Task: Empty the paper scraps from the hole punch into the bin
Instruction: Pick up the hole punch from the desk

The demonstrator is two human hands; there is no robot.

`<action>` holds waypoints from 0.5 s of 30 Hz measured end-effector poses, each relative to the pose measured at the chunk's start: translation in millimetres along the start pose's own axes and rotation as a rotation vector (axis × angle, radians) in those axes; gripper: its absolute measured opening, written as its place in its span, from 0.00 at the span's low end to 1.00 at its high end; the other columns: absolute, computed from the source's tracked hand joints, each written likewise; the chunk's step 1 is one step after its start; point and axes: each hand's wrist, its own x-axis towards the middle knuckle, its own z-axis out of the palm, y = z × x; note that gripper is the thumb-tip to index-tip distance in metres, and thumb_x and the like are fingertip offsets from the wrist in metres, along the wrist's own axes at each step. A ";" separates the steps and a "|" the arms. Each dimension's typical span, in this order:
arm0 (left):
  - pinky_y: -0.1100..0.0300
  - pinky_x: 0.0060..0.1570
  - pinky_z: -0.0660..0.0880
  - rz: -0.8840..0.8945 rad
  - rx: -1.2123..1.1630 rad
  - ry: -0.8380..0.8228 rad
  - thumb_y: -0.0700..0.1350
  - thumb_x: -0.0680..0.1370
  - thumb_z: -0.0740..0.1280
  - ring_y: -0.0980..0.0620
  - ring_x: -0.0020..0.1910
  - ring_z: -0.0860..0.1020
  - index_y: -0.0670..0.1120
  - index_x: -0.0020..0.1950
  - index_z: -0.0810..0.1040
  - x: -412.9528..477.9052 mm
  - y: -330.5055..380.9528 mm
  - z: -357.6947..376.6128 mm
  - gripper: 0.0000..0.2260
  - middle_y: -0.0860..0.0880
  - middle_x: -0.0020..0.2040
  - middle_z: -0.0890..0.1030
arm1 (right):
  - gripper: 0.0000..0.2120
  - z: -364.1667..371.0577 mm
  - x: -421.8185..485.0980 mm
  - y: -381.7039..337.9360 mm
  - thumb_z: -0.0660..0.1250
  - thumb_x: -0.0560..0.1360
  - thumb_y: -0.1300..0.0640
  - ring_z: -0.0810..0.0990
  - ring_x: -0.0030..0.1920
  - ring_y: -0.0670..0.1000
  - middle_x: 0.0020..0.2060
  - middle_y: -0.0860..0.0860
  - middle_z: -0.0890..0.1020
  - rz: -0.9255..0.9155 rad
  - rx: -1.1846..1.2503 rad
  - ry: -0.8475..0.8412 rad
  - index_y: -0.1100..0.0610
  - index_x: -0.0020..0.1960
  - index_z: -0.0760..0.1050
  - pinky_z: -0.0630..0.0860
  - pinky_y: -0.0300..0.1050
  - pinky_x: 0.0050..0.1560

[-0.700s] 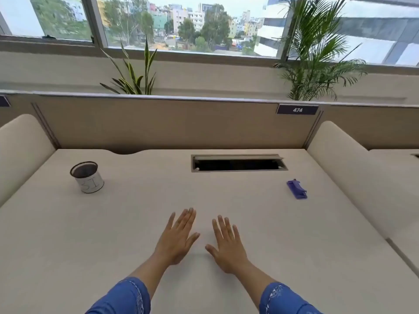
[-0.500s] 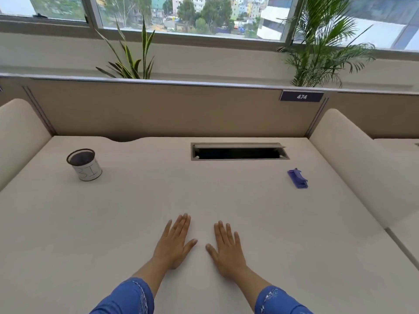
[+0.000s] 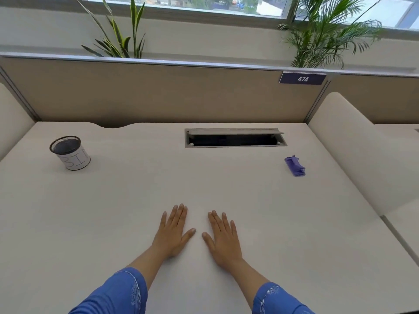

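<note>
Both of the person's hands lie flat on the desk (image 3: 127, 211), palms down and side by side near its front edge. The left hand (image 3: 172, 232) has its fingers stretched out and close together, thumb angled inward; the right hand (image 3: 223, 237) mirrors it, and the two thumbs point toward each other with a narrow strip of bare desktop between them. Neither hand has hold of anything: they are spread wide open against the surface. Blue sleeves (image 3: 122, 293) with pale embroidery cover the forearms down to just short of the wrists.

The hole punch (image 3: 294, 166), a small purple one, sits on the desk well off to the right and farther back than the hands, not far from the rounded cream side divider (image 3: 353, 155). It lies untouched, apart from everything else.

The bin (image 3: 70, 152) stands upright at the far left of the desk, well apart from both the hands and the punch (it is a small black mesh cup wrapped in white paper with "BIN" handwritten on it). What is inside it I cannot tell from here.

Between the two, toward the back of the desk, is a rectangular cable slot (image 3: 234, 138) with its grey flap raised. Behind that runs a tan partition panel (image 3: 158, 94) bearing a dark tag reading 474 (image 3: 302, 78). Over the partition, a snake plant (image 3: 120, 39) and a palm (image 3: 322, 32) stand before the window.
</note>
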 end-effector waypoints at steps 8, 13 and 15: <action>0.53 0.59 0.19 0.023 0.110 -0.027 0.73 0.58 0.20 0.49 0.78 0.38 0.49 0.78 0.37 44.5 30.7 -12.2 0.52 0.50 0.79 0.38 | 0.34 -35.2 28.6 40.8 0.37 0.75 0.34 0.40 0.78 0.49 0.78 0.40 0.49 -0.031 -0.067 0.068 0.43 0.78 0.46 0.36 0.49 0.76; 0.45 0.72 0.33 0.061 0.148 -0.060 0.74 0.70 0.36 0.48 0.78 0.40 0.57 0.78 0.39 83.2 63.5 -31.5 0.39 0.50 0.80 0.39 | 0.32 -70.0 58.5 82.4 0.41 0.77 0.34 0.40 0.79 0.50 0.78 0.41 0.48 0.058 -0.105 0.095 0.43 0.78 0.45 0.39 0.50 0.76; 0.45 0.74 0.38 0.055 0.134 -0.096 0.67 0.77 0.49 0.47 0.79 0.41 0.59 0.78 0.40 97.1 77.5 -36.6 0.33 0.49 0.80 0.39 | 0.30 -83.3 70.2 102.3 0.42 0.77 0.37 0.41 0.79 0.51 0.79 0.42 0.49 0.098 -0.117 0.104 0.44 0.78 0.45 0.40 0.51 0.76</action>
